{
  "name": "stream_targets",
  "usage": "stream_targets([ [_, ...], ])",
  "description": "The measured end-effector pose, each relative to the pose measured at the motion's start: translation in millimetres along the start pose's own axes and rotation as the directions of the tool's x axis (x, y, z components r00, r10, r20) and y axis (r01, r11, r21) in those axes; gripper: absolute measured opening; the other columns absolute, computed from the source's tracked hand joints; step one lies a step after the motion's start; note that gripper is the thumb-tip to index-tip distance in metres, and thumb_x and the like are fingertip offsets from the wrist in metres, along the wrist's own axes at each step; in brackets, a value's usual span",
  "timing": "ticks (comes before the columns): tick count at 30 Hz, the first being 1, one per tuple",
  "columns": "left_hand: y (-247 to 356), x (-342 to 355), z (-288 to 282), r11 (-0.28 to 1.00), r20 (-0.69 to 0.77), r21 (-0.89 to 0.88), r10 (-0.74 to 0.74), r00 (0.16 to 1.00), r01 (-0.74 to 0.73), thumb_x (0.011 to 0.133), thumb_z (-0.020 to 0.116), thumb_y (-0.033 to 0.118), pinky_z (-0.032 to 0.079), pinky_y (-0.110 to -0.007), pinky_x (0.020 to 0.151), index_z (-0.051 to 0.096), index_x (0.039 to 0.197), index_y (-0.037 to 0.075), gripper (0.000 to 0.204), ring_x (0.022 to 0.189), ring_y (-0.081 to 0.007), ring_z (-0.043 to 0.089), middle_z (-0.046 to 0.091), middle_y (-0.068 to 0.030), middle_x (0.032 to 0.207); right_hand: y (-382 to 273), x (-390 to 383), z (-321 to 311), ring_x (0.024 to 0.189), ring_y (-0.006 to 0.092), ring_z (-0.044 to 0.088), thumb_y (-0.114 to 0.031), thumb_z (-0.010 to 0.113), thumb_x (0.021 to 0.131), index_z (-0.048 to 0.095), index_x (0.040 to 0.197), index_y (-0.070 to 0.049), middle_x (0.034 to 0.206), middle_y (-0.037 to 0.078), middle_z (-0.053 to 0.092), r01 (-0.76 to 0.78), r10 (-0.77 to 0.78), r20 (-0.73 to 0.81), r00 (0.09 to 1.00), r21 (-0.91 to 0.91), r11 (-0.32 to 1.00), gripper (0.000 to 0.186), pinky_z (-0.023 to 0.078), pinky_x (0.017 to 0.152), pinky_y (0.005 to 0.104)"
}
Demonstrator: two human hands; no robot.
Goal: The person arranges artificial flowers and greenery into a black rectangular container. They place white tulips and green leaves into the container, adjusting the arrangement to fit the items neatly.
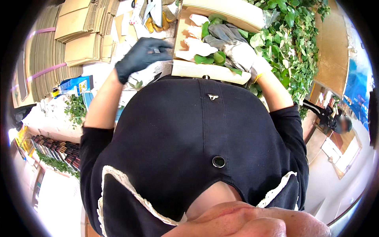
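Note:
An opened corrugated cardboard box (181,37) lies in front of me, its flaps folded out. Inside are leafy green cuttings (218,58) whose ends are wrapped in white material (201,48). My left hand (142,58), in a dark glove, hovers just left of the box, fingers pointing toward it and slightly apart. A small pale patch shows between those fingers; I cannot make out what it is. My right hand (237,49) wears a grey and white glove. It reaches in over the right side of the box, fingers stretched out and touching the leaves.
Stacks of flat cardboard (49,59), tied with pink straps, stand at the left. Work gloves (156,19) lie beyond my left hand. A large heap of leafy vines (288,51) borders the box on the right. Farther right, a person (335,118) in dark clothes is visible.

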State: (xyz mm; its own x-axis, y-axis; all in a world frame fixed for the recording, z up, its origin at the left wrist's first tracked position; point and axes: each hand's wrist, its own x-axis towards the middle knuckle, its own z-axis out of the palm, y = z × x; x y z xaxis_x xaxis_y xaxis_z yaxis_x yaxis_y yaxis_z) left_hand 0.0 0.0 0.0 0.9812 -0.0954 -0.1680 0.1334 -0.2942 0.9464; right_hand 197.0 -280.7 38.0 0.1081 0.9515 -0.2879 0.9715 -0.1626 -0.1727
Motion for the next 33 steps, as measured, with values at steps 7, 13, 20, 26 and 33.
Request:
stream_targets([
  [7,4,2,21,0.996,-0.096,-0.037,0.074,0.993,-0.078,0.086,0.067,0.004,0.050,-0.028,0.077,0.071,0.105,0.000,0.019,0.084,-0.0150,0.065,0.070,-0.0111,0.091,4,-2,12,0.095,0.0366,0.063,-0.021,0.053,0.088,0.060,0.118,-0.010,0.101,0.018,0.067,-0.092,0.076,0.147,0.986,0.105,0.990,0.033,0.051,0.083,0.0431],
  [13,6,-39,-75,0.915,-0.037,0.398,-0.054,0.998,0.064,0.080,0.073,0.010,0.046,-0.037,0.094,0.059,0.130,0.009,0.052,0.104,-0.0250,0.060,0.064,-0.0125,0.110,1,-7,11,0.096,0.0365,0.064,-0.025,0.048,0.091,0.064,0.112,-0.013,0.104,0.019,0.066,-0.139,0.125,0.130,0.984,0.101,0.985,0.029,0.051,0.084,0.0417],
  [20,37,38,25,0.815,0.033,0.370,0.468,0.883,-0.446,0.080,0.069,0.009,0.050,-0.037,0.077,0.069,0.111,0.006,0.031,0.084,-0.0283,0.062,0.065,-0.0120,0.088,1,-1,7,0.095,0.0344,0.064,-0.020,0.051,0.089,0.063,0.109,-0.012,0.104,0.018,0.066,-0.088,0.077,0.107,0.991,0.099,0.991,0.025,0.051,0.082,0.0415],
  [26,32,-30,-59,0.973,-0.131,0.233,0.027,0.991,0.004,0.089,0.063,0.002,0.050,-0.029,0.075,0.072,0.106,0.004,0.020,0.082,-0.0187,0.065,0.069,-0.0120,0.089,-2,-4,3,0.090,0.0348,0.065,-0.022,0.053,0.088,0.063,0.107,-0.012,0.098,0.019,0.066,-0.103,0.092,0.108,0.990,0.103,0.989,0.023,0.052,0.077,0.0428],
  [33,27,26,-6,0.929,-0.370,0.303,0.320,0.872,-0.212,0.089,0.064,0.011,0.050,-0.031,0.075,0.070,0.108,0.008,0.020,0.084,-0.0236,0.065,0.067,-0.0112,0.091,-27,-3,-42,0.104,0.0335,0.062,-0.015,0.052,0.086,0.060,0.122,-0.020,0.118,0.015,0.063,-0.034,0.029,-0.067,0.997,-0.074,0.997,0.037,0.051,0.090,0.0410],
])
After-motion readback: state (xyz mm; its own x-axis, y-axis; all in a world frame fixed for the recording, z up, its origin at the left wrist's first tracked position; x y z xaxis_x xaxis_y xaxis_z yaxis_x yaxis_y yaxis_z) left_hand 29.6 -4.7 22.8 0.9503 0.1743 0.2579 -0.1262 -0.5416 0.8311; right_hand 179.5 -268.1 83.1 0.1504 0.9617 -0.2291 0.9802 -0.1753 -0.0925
